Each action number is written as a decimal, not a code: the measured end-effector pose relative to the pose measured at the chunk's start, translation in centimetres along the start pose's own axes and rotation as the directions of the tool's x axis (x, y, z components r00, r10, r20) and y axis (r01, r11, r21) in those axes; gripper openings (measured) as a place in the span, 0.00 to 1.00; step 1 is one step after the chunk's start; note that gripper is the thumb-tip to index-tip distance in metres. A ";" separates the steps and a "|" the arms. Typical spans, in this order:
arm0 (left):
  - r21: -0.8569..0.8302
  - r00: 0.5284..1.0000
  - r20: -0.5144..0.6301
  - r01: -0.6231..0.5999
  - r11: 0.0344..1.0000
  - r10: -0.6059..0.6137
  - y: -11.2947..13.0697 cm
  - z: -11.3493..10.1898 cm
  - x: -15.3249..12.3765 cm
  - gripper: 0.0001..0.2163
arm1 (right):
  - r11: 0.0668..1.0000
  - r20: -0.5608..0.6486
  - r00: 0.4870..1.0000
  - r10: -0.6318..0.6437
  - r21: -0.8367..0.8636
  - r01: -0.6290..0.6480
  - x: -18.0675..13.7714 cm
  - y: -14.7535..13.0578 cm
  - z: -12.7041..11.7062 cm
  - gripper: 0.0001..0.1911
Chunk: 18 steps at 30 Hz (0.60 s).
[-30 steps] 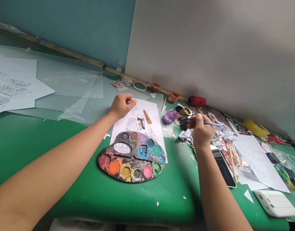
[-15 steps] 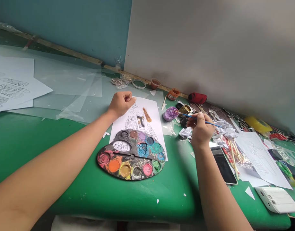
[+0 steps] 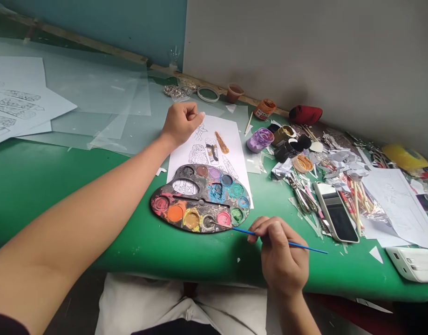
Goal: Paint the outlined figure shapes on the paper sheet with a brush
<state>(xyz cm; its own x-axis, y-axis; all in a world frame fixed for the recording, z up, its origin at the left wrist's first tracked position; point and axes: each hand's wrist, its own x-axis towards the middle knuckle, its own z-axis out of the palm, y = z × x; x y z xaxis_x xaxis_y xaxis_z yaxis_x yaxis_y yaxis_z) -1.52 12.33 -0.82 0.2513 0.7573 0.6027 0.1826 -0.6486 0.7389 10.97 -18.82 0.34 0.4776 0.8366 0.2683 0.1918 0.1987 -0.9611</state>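
Note:
My right hand (image 3: 280, 253) pinches a thin blue paintbrush (image 3: 297, 244) near the table's front edge. Its tip reaches into a well at the lower middle of the oval paint palette (image 3: 200, 197), which has several wells of dried colour. My left hand (image 3: 180, 122) is curled into a loose fist and presses on the upper left corner of a white sheet of line drawings (image 3: 231, 139). One drawn shape on the sheet is painted gold-brown. The palette covers the sheet's lower part.
Small paint pots, a purple one (image 3: 259, 139) and a gold one (image 3: 282, 134), stand right of the sheet. A phone (image 3: 336, 217), sticks, foil scraps and papers crowd the right side. Clear plastic sheets (image 3: 95, 100) and printed papers (image 3: 14, 104) lie at the left. A white charger (image 3: 414, 264) sits at the far right.
My right hand has carried the brush from the gold paint pot down and toward me, to the palette's front edge. The left hand has stayed on the sheet. The camera has tilted down.

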 end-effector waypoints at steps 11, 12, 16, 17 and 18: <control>-0.001 1.000 -0.004 -0.019 1.000 0.019 -0.3 0.0 0.2 0.21 | 0.971 0.118 0.987 -0.107 -0.200 0.129 -0.6 -0.2 0.3 0.17; 0.004 1.000 -0.001 -0.020 1.000 0.020 -0.3 0.0 0.2 0.21 | 0.968 0.127 0.986 -0.110 -0.210 0.135 -0.6 -0.3 0.3 0.17; 0.020 1.000 0.012 -0.013 1.000 0.013 -0.1 0.0 0.1 0.20 | 0.954 0.094 0.987 -0.127 -0.260 0.148 -0.7 -0.4 0.2 0.16; 0.022 1.000 0.012 -0.010 1.000 0.010 -0.1 0.0 0.1 0.20 | 0.952 0.106 0.986 -0.132 -0.265 0.156 -0.7 -0.5 0.2 0.16; 0.022 1.000 0.008 -0.009 1.000 0.009 -0.1 0.0 0.1 0.20 | 0.949 0.119 0.983 -0.137 -0.269 0.165 -0.7 -0.7 0.2 0.16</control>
<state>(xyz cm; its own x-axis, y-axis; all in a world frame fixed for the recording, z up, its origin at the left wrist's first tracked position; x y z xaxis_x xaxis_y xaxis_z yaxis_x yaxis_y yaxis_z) -1.51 12.49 -0.80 0.2610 0.7509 0.6067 0.2008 -0.6570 0.7267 10.38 -19.40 0.80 0.3408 0.8564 0.3879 0.4911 0.1896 -0.8502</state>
